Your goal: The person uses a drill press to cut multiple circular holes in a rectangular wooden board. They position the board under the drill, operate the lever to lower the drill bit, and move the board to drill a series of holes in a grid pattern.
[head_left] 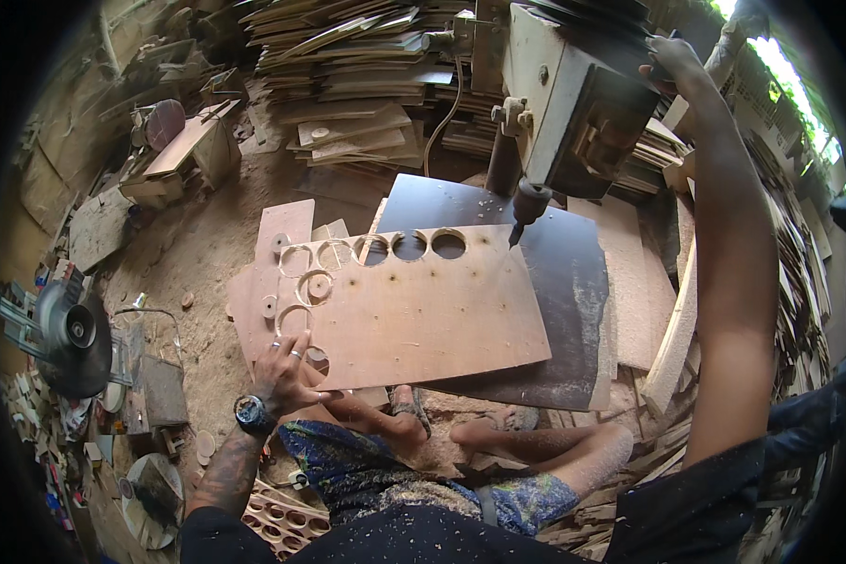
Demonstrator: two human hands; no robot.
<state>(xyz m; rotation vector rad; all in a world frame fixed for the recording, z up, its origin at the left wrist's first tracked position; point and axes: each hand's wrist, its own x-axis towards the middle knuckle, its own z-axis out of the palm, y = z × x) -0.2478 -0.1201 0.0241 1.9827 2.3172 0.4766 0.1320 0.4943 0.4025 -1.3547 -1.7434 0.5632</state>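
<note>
A light plywood sheet (423, 329) lies tilted across a dark board (569, 291). Round holes and ring cuts run along its far and left edges, and small drilled marks dot its middle. My left hand (289, 371) grips the sheet's near left corner beside a cut hole, fingers on top. Raised at the upper right, my right hand (677, 62) is closed round a handle of the drill press (573, 94), partly hidden by the machine. The drill bit (516, 235) points down at the far right part of the sheet; whether it touches cannot be made out.
Stacked thin boards (338, 66) stand behind the press. More wood strips (790, 235) lean at the right. A fan (70, 329) and a disc-shaped tool (164, 124) stand at the left. Sawdust covers the floor (197, 310). A perforated offcut (287, 517) lies near my left forearm.
</note>
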